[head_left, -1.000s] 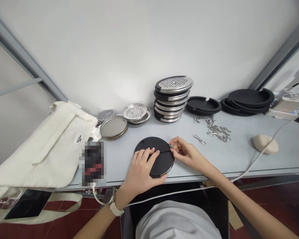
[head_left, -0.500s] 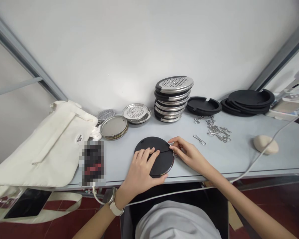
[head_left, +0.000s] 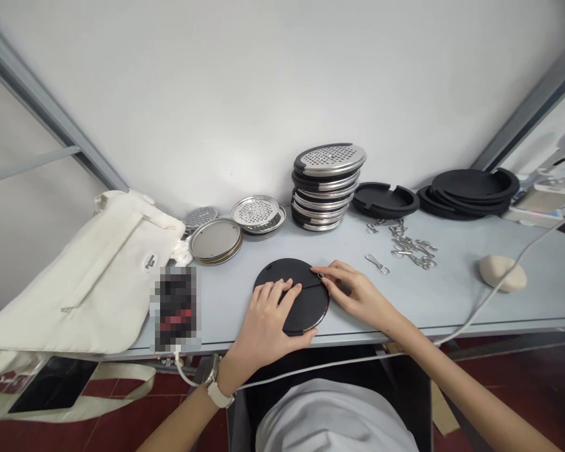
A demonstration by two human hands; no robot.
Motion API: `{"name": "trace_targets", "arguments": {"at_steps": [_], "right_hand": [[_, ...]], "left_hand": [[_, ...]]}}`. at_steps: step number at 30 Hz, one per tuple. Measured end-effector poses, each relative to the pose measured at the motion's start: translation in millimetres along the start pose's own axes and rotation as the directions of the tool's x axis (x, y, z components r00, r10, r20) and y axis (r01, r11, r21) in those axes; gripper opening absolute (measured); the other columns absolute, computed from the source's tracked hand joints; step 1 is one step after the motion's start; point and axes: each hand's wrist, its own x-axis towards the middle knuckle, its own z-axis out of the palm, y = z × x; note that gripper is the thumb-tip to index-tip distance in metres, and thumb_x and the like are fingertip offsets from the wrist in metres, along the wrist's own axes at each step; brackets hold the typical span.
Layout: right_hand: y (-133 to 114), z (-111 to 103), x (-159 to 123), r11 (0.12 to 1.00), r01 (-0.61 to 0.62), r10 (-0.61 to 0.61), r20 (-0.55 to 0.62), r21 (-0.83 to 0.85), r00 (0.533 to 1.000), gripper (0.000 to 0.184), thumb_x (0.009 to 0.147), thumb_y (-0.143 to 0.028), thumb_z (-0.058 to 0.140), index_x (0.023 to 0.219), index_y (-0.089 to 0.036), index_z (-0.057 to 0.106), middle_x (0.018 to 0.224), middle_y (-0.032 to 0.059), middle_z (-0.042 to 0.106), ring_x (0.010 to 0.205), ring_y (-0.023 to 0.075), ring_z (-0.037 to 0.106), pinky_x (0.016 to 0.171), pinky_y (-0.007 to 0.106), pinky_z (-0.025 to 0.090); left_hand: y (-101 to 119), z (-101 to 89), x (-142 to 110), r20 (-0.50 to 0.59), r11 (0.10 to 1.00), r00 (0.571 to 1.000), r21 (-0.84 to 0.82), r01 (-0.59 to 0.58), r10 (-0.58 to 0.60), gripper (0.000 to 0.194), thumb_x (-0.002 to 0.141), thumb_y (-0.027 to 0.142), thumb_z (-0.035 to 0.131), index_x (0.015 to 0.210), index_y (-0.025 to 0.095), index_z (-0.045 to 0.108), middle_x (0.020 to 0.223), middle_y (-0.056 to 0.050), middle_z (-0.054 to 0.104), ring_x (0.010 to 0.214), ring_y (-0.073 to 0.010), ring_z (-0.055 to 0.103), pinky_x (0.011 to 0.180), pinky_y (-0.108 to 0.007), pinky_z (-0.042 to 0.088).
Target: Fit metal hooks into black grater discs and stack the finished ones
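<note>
A black round disc (head_left: pixel 306 307) lies on the grey table near its front edge, with a seam across it and a shiny metal strip along its lower right rim. My left hand (head_left: pixel 270 317) grips the disc, fingers over the top and thumb against the near rim. At the right rim, my right hand (head_left: pixel 353 289) pinches a small metal clip (head_left: pixel 320 275), mostly hidden by the fingers. Right of that hand lies a loose metal hook clip (head_left: pixel 376 263). Beyond it is a pile of similar hook clips (head_left: pixel 412 250).
Behind the disc rises a stack of black-and-silver graters (head_left: pixel 329 163). Black round holders (head_left: pixel 386 199) sit to its right, metal discs (head_left: pixel 215 240) to its left. A white bag (head_left: pixel 89 276) occupies the left end. A beige rounded object (head_left: pixel 502 273) and white cable (head_left: pixel 537 242) are right.
My right hand has shifted slightly, its fingertips now a little further left over the disc's rim, where a small metal loop shows. My left hand and the disc stay put.
</note>
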Motion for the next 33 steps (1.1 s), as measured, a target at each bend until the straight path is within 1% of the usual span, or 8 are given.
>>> {"name": "trace_targets", "arguments": {"at_steps": [7, 10, 13, 16, 18, 20, 26, 33], "right_hand": [[1.9, -0.5, 0.5, 1.0, 0.02, -0.02, 0.02, -0.007, 1.0, 0.035, 0.099, -0.025, 0.041, 0.127, -0.021, 0.062, 0.09, 0.0058, 0.058, 0.076, 0.016, 0.059, 0.071, 0.029, 0.048], [0.7, -1.1, 1.0, 1.0, 0.009, -0.008, 0.04, -0.019, 0.999, 0.034, 0.099, -0.026, 0.04, 0.125, -0.021, 0.062, 0.088, 0.0056, 0.059, 0.074, 0.0163, 0.059, 0.07, 0.029, 0.048], [-1.5, -1.0, 0.9, 0.999, -0.031, 0.031, 0.039, 0.014, 0.999, 0.031, 0.099, -0.028, 0.04, 0.125, -0.021, 0.058, 0.086, 0.004, 0.062, 0.073, 0.0162, 0.059, 0.071, 0.028, 0.047], [-3.1, -1.2, 0.7, 0.994, -0.088, 0.084, 0.057, 0.068, 0.995, 0.024, 0.1, -0.032, 0.04, 0.116, -0.02, 0.054, 0.074, 0.0, 0.059, 0.064, 0.015, 0.055, 0.064, 0.026, 0.045], [-3.1, -1.4, 0.7, 0.99, -0.111, 0.104, 0.075, 0.091, 0.992, 0.021, 0.099, -0.034, 0.04, 0.109, -0.02, 0.053, 0.072, -0.0005, 0.059, 0.064, 0.0148, 0.054, 0.061, 0.026, 0.044], [-2.2, -1.5, 0.6, 0.987, -0.121, 0.112, 0.083, 0.107, 0.99, 0.021, 0.099, -0.035, 0.042, 0.107, -0.02, 0.053, 0.073, -0.0004, 0.058, 0.064, 0.0147, 0.053, 0.06, 0.025, 0.043], [0.1, -1.4, 0.3, 0.989, -0.09, 0.082, 0.072, 0.117, 0.994, 0.021, 0.096, -0.035, 0.047, 0.108, -0.019, 0.054, 0.075, -0.0005, 0.054, 0.066, 0.0149, 0.051, 0.064, 0.027, 0.045], [-2.7, -3.6, 0.5, 0.987, -0.103, 0.093, 0.084, 0.125, 0.992, 0.022, 0.096, -0.036, 0.047, 0.108, -0.019, 0.055, 0.073, -0.0011, 0.055, 0.065, 0.0144, 0.051, 0.062, 0.026, 0.043]], "left_hand": [[-0.3, 0.0, -1.1, 0.005, 1.0, 1.0, -0.009, 0.003, -0.003, 0.066, 0.078, 0.047, 0.069, 0.133, 0.018, 0.05, 0.131, -0.012, 0.054, 0.116, -0.03, 0.048, 0.101, -0.046, 0.037], [0.0, -0.1, -0.8, 0.001, 1.0, 1.0, -0.001, 0.003, -0.003, 0.066, 0.077, 0.047, 0.069, 0.133, 0.017, 0.05, 0.131, -0.012, 0.055, 0.116, -0.0298, 0.049, 0.101, -0.046, 0.038], [0.4, -0.3, -0.4, -0.003, 1.0, 1.0, 0.005, 0.004, -0.004, 0.065, 0.077, 0.047, 0.07, 0.132, 0.017, 0.051, 0.13, -0.012, 0.055, 0.116, -0.0299, 0.049, 0.1, -0.046, 0.038], [0.6, -0.6, -0.1, -0.001, 1.0, 1.0, -0.002, 0.004, -0.004, 0.065, 0.077, 0.046, 0.069, 0.132, 0.018, 0.05, 0.13, -0.012, 0.055, 0.116, -0.03, 0.048, 0.101, -0.046, 0.037], [0.5, -1.1, -0.2, 0.002, 1.0, 1.0, -0.008, 0.007, -0.007, 0.065, 0.077, 0.046, 0.069, 0.132, 0.018, 0.05, 0.13, -0.012, 0.055, 0.116, -0.0303, 0.048, 0.101, -0.046, 0.037], [0.5, -1.5, -0.3, 0.005, 1.0, 1.0, -0.016, 0.01, -0.01, 0.065, 0.077, 0.046, 0.07, 0.133, 0.018, 0.05, 0.13, -0.012, 0.055, 0.116, -0.0307, 0.048, 0.1, -0.046, 0.037], [0.8, -1.3, -0.6, 0.003, 1.0, 1.0, -0.025, 0.007, -0.007, 0.066, 0.077, 0.046, 0.07, 0.134, 0.019, 0.049, 0.131, -0.012, 0.055, 0.116, -0.0303, 0.048, 0.1, -0.047, 0.037], [0.9, -1.5, -0.6, 0.005, 1.0, 1.0, -0.021, 0.007, -0.007, 0.065, 0.078, 0.046, 0.07, 0.133, 0.018, 0.05, 0.13, -0.012, 0.055, 0.116, -0.0304, 0.048, 0.1, -0.047, 0.036]]}}
